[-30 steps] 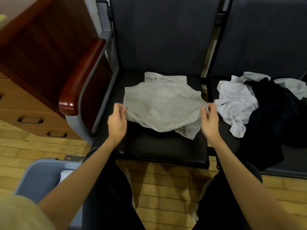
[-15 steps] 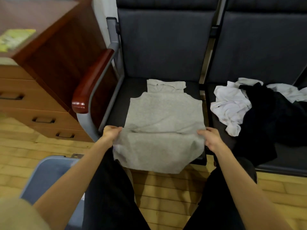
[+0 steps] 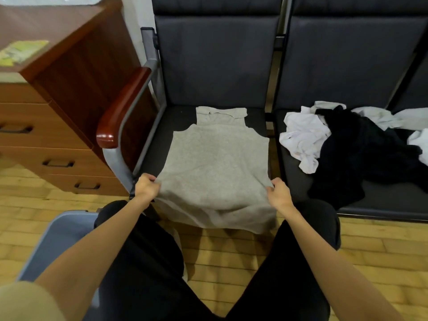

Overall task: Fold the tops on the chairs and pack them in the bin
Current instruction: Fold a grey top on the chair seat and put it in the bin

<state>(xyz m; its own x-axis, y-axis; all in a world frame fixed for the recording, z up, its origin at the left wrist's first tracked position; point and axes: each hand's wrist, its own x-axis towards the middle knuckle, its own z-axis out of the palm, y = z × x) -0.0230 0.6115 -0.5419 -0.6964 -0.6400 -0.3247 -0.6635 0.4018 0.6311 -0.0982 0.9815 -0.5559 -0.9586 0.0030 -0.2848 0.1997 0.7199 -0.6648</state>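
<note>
Wooden plank flooring (image 3: pixel 231 253) is showing nearest me, a grey plastic bin (image 3: pixel 62 237) sitting at left. I'm watching my left hand (image 3: pixel 146 187) and right hand (image 3: pixel 278 194) pinching the sleeveless grey knit top (image 3: pixel 215 167), which is lying flat on the dark padded chair seat (image 3: pixel 159 144), hem overhanging its front edge. White and black crumpled garments (image 3: pixel 342 140) are lying on the neighbouring seat.

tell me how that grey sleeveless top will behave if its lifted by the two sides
Probably floppy: the grey top already sags over the seat's front edge below where the left hand and right hand pinch it. It looks thin and light, so it should lift easily, though its middle would likely droop between the hands.
</note>
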